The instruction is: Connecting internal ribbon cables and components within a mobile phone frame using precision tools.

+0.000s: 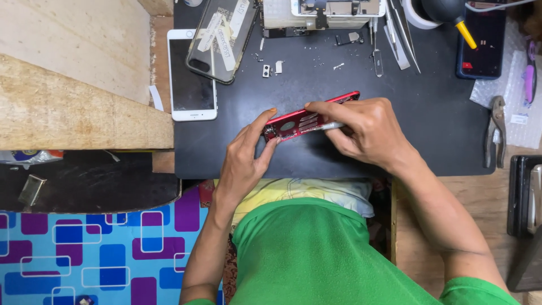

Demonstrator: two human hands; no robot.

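A person in a green shirt [333, 254] works at a desk [480, 192] covered by a black mat [316, 85], with a slab of rough wood [73, 107] to one side and a blue and purple patterned cloth [96, 254] below it. On the mat, near its front edge, stands a red phone housing [293, 121], tilted up on its long edge with the open inner side facing the camera. The left hand [245, 158] is curled part-way closed, thumb and fingertips pinching the housing's near end to steady it. The right hand [367, 127] is closed over the far end and grips a slim metal tool [327, 127], whose tip lies against the inside of the housing. By the look of it, the step in hand is work on a small part or screw inside the shell; the next move appears to call for a firm hold with the left hand and light, careful pressure from the tool. Behind the housing lie a white phone [192, 73] face up, a clear phone case [223, 36] patched with tape, a partly stripped phone body [322, 14], tweezers [403, 39], and scattered tiny screws and brackets [271, 69]. Pliers [497, 130] rest at the mat's right edge, well apart from the work.
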